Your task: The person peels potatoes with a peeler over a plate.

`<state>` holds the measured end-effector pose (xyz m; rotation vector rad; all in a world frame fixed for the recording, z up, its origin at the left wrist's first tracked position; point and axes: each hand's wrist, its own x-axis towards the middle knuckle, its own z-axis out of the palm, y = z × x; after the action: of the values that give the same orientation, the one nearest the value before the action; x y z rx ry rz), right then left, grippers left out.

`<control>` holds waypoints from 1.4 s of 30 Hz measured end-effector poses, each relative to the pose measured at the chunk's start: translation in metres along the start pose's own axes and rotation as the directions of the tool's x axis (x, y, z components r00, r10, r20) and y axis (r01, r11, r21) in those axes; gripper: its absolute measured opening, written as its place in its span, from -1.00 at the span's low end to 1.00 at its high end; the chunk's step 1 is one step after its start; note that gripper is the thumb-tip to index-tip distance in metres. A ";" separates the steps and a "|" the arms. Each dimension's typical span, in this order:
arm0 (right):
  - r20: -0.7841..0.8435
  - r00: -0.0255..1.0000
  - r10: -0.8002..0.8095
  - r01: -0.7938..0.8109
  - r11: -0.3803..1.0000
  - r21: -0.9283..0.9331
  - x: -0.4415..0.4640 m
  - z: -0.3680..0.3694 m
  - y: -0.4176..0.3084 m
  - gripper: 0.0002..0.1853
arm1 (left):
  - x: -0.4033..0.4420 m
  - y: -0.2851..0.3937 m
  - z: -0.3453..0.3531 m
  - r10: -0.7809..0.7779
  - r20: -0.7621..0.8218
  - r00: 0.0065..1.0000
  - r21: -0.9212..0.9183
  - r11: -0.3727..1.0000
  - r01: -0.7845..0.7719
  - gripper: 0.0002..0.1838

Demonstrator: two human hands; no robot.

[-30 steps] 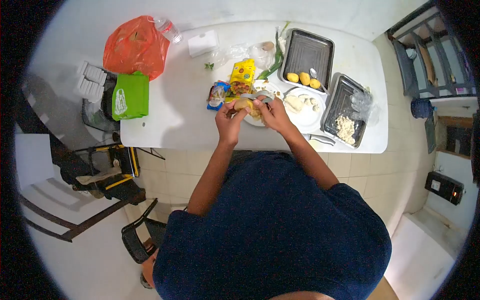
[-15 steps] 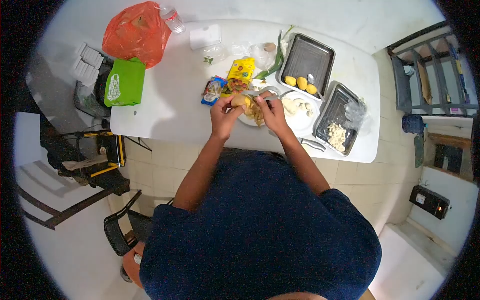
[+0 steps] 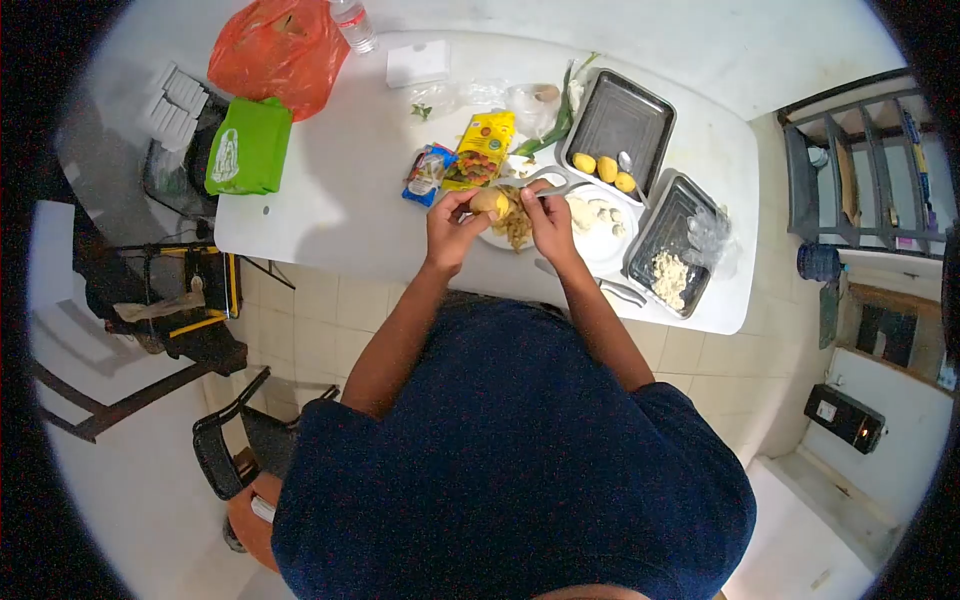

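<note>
The person's left hand (image 3: 455,228) grips a part-skinned, oval yellow potato (image 3: 486,205) beside brownish, stringy peelings (image 3: 518,229); the right hand (image 3: 548,222) pinches a slim grey tool (image 3: 557,188). More yellow flesh shows than a second ago, suggesting peeling is advancing. Beyond lies a black rectangular tray (image 3: 628,108).
</note>
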<state>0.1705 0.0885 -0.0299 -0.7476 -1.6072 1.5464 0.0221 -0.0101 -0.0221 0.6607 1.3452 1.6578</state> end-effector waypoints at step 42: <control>-0.109 0.982 -0.155 0.124 0.960 -0.251 -0.001 0.011 -0.033 -0.78 | 0.005 -0.003 0.001 -0.258 0.133 0.957 -0.516 0.807 0.289 -0.56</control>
<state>0.1646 0.0785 0.0031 -0.8274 -1.7329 1.1898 0.0215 -0.0048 -0.0252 0.1685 0.8252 1.6504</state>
